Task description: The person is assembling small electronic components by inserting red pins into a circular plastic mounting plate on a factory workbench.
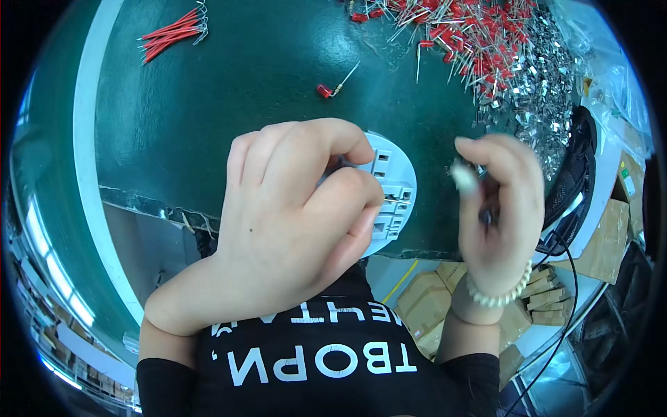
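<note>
At the table's near edge lies a round white plastic base (406, 167) with raised slots and small openings. My left hand (292, 201) covers its left side, fingers bent and closed on it. By these fingertips a thin metal lead (396, 201) lies across the slots; its other end is hidden. To the right of the base and apart from it, my right hand (501, 201) is raised over the table edge, partly blurred by motion. Its fingers curl round a small dark thing that I cannot make out. A red component with a wire lead (324, 91) lies alone beyond the base.
Red components with wire leads (472, 42) are heaped at the far right of the green table (243, 90). Small shiny metal pieces (542, 90) lie beside them. A red bundle (172, 33) sits far left. A black bag (573, 181) and cardboard boxes (427, 302) are at the right.
</note>
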A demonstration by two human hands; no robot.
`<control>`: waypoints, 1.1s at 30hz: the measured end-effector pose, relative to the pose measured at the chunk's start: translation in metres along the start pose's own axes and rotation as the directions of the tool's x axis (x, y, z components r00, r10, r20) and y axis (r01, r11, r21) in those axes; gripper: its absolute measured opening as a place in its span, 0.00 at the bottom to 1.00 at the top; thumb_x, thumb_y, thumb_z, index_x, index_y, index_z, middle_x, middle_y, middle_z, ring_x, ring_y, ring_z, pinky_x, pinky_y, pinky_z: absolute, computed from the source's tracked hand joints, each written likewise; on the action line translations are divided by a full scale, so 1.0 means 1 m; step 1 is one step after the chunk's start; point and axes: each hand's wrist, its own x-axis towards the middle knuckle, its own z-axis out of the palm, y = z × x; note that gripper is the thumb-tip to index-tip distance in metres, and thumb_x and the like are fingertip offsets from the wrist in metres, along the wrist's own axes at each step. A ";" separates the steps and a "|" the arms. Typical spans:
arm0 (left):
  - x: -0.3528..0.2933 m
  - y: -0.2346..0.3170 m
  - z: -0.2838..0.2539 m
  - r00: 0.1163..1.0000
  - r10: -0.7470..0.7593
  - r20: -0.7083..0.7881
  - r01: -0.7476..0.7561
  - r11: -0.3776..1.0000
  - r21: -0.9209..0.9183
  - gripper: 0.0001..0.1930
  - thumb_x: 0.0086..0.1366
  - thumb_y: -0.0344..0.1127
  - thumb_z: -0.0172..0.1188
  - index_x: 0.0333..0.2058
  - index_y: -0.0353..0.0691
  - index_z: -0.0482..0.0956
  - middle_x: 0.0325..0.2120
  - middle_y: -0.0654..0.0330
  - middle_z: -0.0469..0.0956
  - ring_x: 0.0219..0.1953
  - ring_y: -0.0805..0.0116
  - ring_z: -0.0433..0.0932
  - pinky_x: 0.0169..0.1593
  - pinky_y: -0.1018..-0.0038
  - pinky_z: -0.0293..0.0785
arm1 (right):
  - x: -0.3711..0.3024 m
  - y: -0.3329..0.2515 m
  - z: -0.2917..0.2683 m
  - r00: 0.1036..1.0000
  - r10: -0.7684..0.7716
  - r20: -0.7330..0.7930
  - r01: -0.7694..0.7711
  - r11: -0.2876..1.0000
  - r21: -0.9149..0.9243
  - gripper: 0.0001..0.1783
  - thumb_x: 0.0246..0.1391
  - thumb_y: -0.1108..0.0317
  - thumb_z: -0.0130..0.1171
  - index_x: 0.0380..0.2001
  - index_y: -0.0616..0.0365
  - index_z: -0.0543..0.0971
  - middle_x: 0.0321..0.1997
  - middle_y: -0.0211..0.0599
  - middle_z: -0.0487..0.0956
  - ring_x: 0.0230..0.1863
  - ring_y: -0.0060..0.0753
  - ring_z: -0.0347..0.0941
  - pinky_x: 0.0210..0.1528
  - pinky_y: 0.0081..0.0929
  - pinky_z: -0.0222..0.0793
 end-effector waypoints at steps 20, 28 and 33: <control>0.001 -0.002 0.008 0.998 0.053 -0.023 -0.052 0.997 0.064 0.13 0.45 0.21 0.66 0.30 0.43 0.78 0.44 0.57 0.66 0.45 0.63 0.69 0.44 0.73 0.71 | -0.054 -0.041 0.032 0.883 0.432 -0.183 -0.335 0.853 0.400 0.16 0.38 0.81 0.68 0.33 0.53 0.80 0.33 0.34 0.82 0.31 0.31 0.78 0.34 0.24 0.71; 0.001 -0.003 0.008 0.998 0.059 -0.022 -0.057 0.996 0.069 0.13 0.45 0.22 0.67 0.30 0.44 0.78 0.43 0.57 0.66 0.45 0.62 0.68 0.44 0.73 0.70 | -0.050 -0.043 0.029 0.886 0.446 -0.129 -0.368 0.845 0.388 0.16 0.37 0.80 0.69 0.32 0.53 0.79 0.33 0.35 0.82 0.31 0.33 0.78 0.35 0.27 0.72; 0.001 -0.003 0.008 0.998 0.060 -0.017 -0.059 0.997 0.058 0.13 0.44 0.22 0.67 0.29 0.44 0.78 0.44 0.57 0.67 0.46 0.62 0.68 0.43 0.73 0.70 | -0.049 -0.046 0.029 0.884 0.454 -0.115 -0.376 0.834 0.403 0.16 0.36 0.80 0.69 0.32 0.53 0.80 0.32 0.34 0.82 0.31 0.32 0.78 0.34 0.27 0.71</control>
